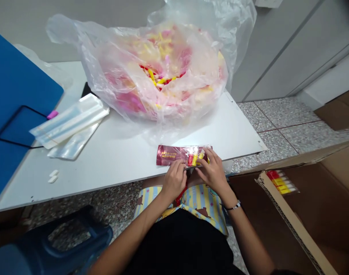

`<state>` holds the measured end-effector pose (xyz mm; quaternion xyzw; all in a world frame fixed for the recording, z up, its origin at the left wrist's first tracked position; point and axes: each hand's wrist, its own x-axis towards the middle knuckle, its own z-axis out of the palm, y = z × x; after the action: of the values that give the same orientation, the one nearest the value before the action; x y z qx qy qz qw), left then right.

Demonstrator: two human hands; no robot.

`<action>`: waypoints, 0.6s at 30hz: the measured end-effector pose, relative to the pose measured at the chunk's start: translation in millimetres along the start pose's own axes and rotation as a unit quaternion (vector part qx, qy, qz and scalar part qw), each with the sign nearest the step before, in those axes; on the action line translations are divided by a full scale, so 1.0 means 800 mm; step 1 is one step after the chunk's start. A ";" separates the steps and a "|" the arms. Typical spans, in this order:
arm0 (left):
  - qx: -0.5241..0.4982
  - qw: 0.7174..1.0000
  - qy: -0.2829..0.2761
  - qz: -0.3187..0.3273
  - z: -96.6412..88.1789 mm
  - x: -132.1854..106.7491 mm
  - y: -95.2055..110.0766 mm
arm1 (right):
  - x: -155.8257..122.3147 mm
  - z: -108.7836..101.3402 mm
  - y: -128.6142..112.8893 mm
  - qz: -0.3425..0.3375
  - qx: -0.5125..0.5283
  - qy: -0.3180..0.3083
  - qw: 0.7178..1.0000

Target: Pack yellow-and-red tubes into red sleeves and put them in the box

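A small clear packet with a dark red printed header (174, 154) lies at the near edge of the white table (114, 152). Red and yellow pieces sit in its clear end. My left hand (174, 181) is closed on the packet's near edge, fingers pinching it. My right hand (213, 172) presses on the clear end with its fingers curled over the coloured pieces. A large clear plastic bag (160, 72) full of red, yellow and pink pieces stands on the table behind the packet.
A stack of empty clear packets (70, 122) lies at the table's left, beside a blue board (16, 99). An open cardboard box (306, 206) stands on the floor at right with filled packets (280, 182) on its flap. A blue container (57, 240) sits lower left.
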<state>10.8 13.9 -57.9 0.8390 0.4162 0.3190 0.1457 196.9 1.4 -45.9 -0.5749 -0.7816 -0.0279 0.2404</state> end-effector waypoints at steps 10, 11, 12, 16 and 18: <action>0.056 0.998 -0.021 -0.011 0.001 0.001 0.001 | 0.014 -0.002 0.016 -0.029 0.026 -0.040 0.998; 0.064 0.997 -0.034 -0.010 -0.001 0.002 0.001 | 0.012 -0.003 0.019 0.006 0.035 -0.008 0.999; 0.076 0.996 -0.045 -0.006 -0.002 0.003 0.002 | 0.008 -0.004 0.021 0.065 0.041 0.039 0.996; 0.160 0.982 -0.102 0.021 -0.009 0.006 0.006 | -0.012 0.001 0.025 0.346 0.119 0.116 0.923; 0.222 0.966 -0.127 0.030 -0.011 0.009 0.009 | -0.020 0.007 0.021 0.388 0.188 0.047 0.901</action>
<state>12.3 14.8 -44.5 0.8959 0.4295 0.1133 -0.0024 213.6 -5.3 -61.5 -0.7746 -0.4753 0.1883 0.3723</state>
